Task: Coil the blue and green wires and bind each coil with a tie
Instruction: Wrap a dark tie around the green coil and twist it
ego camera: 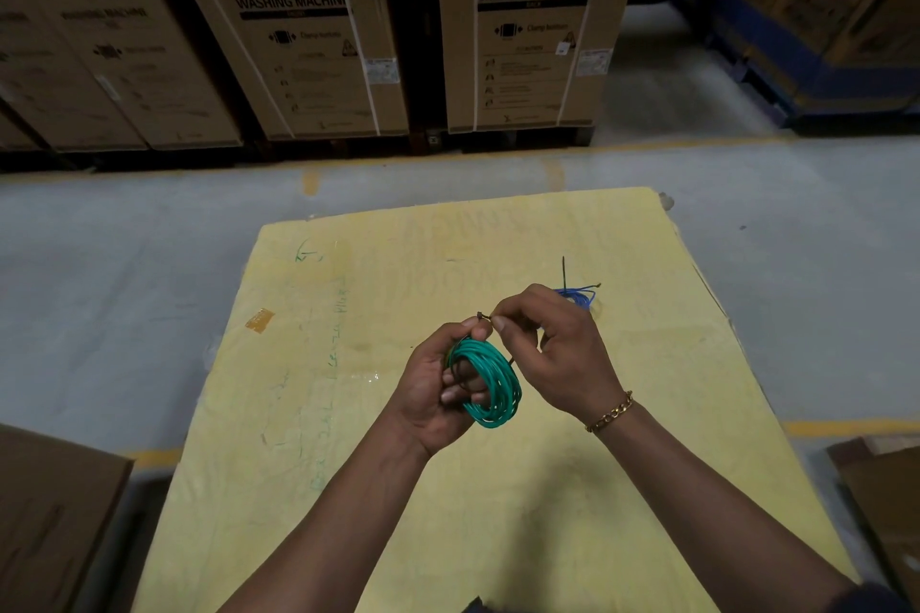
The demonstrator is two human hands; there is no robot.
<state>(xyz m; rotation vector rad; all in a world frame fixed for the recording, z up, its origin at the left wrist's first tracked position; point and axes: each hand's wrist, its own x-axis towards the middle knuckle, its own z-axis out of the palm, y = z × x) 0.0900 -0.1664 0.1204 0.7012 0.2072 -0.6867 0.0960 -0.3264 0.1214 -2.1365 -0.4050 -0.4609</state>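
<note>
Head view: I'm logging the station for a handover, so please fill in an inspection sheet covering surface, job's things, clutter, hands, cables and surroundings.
Surface: yellow board with green pen marks, on a grey floor.
Job's things: green coil held above the board; blue coil on it behind the right hand, partly hidden, a black strip upright beside it; black tie at the green coil's top.
Clutter: brown tape patch on the board.
Hands: left hand grips the green coil; right hand pinches the black tie.
Cables: nothing seen besides the two wires.
Surroundings: washing machine cartons in a row beyond.
</note>
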